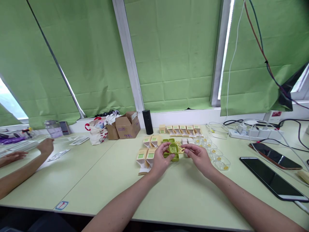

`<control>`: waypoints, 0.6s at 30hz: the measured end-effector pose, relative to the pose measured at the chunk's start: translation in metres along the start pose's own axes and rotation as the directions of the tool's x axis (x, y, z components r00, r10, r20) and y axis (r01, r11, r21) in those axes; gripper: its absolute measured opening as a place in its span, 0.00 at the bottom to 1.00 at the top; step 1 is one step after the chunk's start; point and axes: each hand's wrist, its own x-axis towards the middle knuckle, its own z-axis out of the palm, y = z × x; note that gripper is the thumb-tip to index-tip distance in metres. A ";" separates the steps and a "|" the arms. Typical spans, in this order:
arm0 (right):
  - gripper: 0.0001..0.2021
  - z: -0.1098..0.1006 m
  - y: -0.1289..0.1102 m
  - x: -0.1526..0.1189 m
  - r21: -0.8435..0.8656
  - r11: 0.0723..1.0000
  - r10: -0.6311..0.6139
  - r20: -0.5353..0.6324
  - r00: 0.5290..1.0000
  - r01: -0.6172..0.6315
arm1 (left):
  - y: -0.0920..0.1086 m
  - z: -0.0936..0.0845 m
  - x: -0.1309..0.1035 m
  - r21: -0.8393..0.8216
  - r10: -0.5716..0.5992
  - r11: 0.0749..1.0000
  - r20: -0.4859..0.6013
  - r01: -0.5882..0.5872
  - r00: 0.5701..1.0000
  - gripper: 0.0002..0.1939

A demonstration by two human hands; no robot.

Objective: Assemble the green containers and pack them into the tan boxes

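Head view: we've got one green cup (173,148) over the table (103,183), mouth towards us, too squarish for us to pick a long axis. Our left hand (161,158), half closed, grips its sides; our right hand (198,157) pinches one yellow piece (182,150), partly hidden. Six boxes (177,130) behind, four left, two phones (271,177) right; clear cups (222,163) overlap, uncountable.
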 end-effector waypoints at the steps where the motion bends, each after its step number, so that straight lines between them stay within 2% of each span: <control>1: 0.20 0.000 -0.001 0.001 0.037 0.998 0.046 -0.004 0.999 -0.046 | 0.001 0.001 -0.001 0.003 -0.001 1.000 0.009 0.001 1.000 0.24; 6: 0.25 0.000 -0.007 0.001 0.187 0.965 0.194 -0.026 0.981 -0.185 | 0.002 0.003 -0.003 0.020 0.009 1.000 0.024 -0.009 1.000 0.25; 12: 0.27 -0.002 -0.005 0.002 0.340 0.884 0.352 -0.034 0.935 -0.320 | 0.001 0.003 -0.003 0.026 -0.002 1.000 0.034 0.001 0.999 0.24; 15: 0.27 -0.003 -0.003 0.003 0.364 0.870 0.372 -0.041 0.927 -0.333 | 0.001 0.004 -0.003 0.034 -0.002 0.999 0.037 0.001 0.999 0.24; 18: 0.26 -0.003 -0.005 0.002 0.341 0.892 0.330 -0.043 0.943 -0.297 | 0.001 0.005 -0.004 0.032 -0.005 0.999 0.046 0.004 0.999 0.24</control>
